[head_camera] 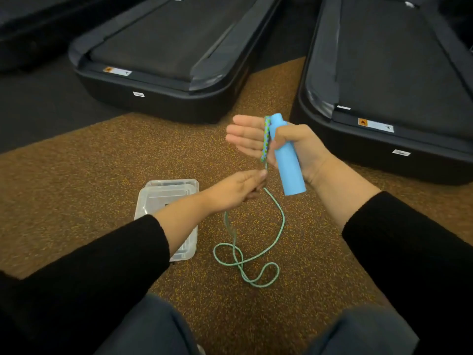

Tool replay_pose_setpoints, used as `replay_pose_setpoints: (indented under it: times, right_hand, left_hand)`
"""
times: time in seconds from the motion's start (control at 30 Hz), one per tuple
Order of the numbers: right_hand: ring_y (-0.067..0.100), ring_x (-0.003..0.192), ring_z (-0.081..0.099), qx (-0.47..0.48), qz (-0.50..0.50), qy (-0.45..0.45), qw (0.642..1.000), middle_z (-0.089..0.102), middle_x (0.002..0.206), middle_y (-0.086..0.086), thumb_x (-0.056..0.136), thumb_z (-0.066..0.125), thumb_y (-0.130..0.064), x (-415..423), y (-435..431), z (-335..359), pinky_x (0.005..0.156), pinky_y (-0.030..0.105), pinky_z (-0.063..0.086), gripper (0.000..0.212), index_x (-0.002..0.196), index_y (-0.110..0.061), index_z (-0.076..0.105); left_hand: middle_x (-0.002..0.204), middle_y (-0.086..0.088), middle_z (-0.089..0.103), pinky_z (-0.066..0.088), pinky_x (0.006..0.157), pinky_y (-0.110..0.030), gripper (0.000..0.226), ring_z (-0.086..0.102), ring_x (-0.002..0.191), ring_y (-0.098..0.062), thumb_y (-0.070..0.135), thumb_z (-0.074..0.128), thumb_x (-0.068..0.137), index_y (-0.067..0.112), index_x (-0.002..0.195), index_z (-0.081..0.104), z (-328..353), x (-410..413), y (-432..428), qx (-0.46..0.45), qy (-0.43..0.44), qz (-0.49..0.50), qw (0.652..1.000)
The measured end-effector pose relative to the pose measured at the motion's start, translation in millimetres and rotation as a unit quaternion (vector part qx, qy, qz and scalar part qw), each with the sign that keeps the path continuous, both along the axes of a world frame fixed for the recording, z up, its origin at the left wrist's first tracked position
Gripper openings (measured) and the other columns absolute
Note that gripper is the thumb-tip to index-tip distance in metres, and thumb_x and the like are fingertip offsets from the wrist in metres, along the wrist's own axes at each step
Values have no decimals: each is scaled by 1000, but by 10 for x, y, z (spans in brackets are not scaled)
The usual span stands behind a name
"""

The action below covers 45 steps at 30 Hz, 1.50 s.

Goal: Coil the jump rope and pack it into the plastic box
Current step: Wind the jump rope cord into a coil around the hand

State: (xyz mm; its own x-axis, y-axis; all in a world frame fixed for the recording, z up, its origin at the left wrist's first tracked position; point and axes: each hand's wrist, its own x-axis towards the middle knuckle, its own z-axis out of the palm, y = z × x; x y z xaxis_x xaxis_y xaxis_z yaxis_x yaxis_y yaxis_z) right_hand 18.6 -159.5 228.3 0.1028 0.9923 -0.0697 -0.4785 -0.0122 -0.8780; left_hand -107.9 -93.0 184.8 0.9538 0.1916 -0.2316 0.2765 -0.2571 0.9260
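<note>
Right hand [286, 147] gripping handle [286, 157], rope [266, 139] wound across its palm, left hand [238, 188] pinching rope just below, slack looped on floor [102, 162] beneath, box [169, 201] left under left forearm, treadmills [166, 60] behind.

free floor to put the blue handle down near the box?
Bare speckled mat lies left of the plastic box, up to the left treadmill. Another bare patch sits right of the loose rope, below the right treadmill. Crowded: between box and rope loops, under the left hand. The right hand holds the blue handle.
</note>
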Motion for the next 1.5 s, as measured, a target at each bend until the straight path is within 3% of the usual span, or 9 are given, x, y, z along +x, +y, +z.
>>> replay_pose_setpoints:
  times: [0.13, 0.3, 0.47, 0.63, 0.77, 1.03, 1.27, 1.4, 1.5]
  right_hand:
    - [28, 116, 60, -88, -28, -109, 990, 63, 118, 18, 57, 55, -9, 71, -6, -249, 105, 36, 43, 60, 117, -5, 58]
    - [10, 51, 65, -162, 7, -85, 983, 69, 56, 1, 54, 41, -2, 46, -191, -493, 51, 18, 52, 32, 77, -7, 64]
    - [32, 96, 69, -130, 61, -26, 989, 73, 97, 21, 44, 45, -3, -53, -261, -551, 95, 38, 49, 60, 99, 2, 68]
    - [28, 77, 74, -107, 92, 13, 990, 76, 78, 17, 46, 33, 2, -148, -263, -555, 78, 31, 59, 52, 76, 0, 75]
    - [28, 77, 74, -57, 108, 80, 989, 76, 78, 16, 36, 61, -11, -260, -311, -460, 78, 32, 59, 42, 75, -3, 74]
    - [47, 109, 59, 20, 150, 254, 955, 58, 116, 40, 73, 45, 3, -237, -343, -292, 107, 52, 33, 54, 124, 20, 43]
    - [34, 74, 70, 10, 75, 133, 988, 72, 79, 22, 35, 78, -10, -96, -350, -191, 84, 41, 52, 61, 93, 6, 65]
    - [25, 70, 71, 38, 67, 97, 992, 74, 75, 12, 44, 71, -14, -47, -288, -79, 75, 32, 58, 45, 87, -2, 71]
    - [24, 67, 73, 0, 43, 37, 998, 75, 71, 14, 47, 62, -1, -6, -279, -60, 70, 29, 60, 35, 80, -1, 75]
  left_hand:
    - [59, 4, 42, 36, 56, -21, 35, 41, 51, -1, 29, 35, 98, 20, 65, 41, 69, 51, 30, 139, 25, -72, 987]
    - [71, 1, 55, 40, 69, -31, 32, 52, 69, -17, 37, 46, 93, 24, 64, 52, 383, 103, 204, 239, 54, -151, 958]
    - [64, 2, 49, 35, 65, -30, 33, 42, 61, -11, 36, 49, 92, 14, 70, 58, 540, 160, 429, 263, 55, -142, 953]
    - [61, 6, 43, 31, 55, -17, 30, 38, 59, -10, 41, 49, 90, 20, 71, 58, 586, 201, 552, 256, 42, -126, 957]
    - [62, 4, 41, 34, 59, -21, 30, 36, 56, -7, 37, 47, 93, 22, 67, 52, 521, 225, 551, 205, 14, -98, 974]
    - [60, -1, 27, 25, 50, -23, 33, 25, 52, -7, 29, 38, 97, 22, 66, 41, 421, 323, 279, 5, -101, 7, 995]
    - [65, -4, 40, 39, 52, -21, 30, 39, 52, -9, 28, 35, 98, 18, 72, 46, 360, 279, 258, -31, -60, 28, 997]
    - [66, 4, 46, 40, 53, -7, 29, 46, 51, 3, 5, 26, 99, 15, 82, 46, 297, 215, 197, -83, -40, 38, 995]
    - [80, 18, 40, 39, 65, -7, 35, 48, 67, 9, -13, 31, 91, -5, 124, 42, 178, 183, 157, -25, -32, 34, 999]
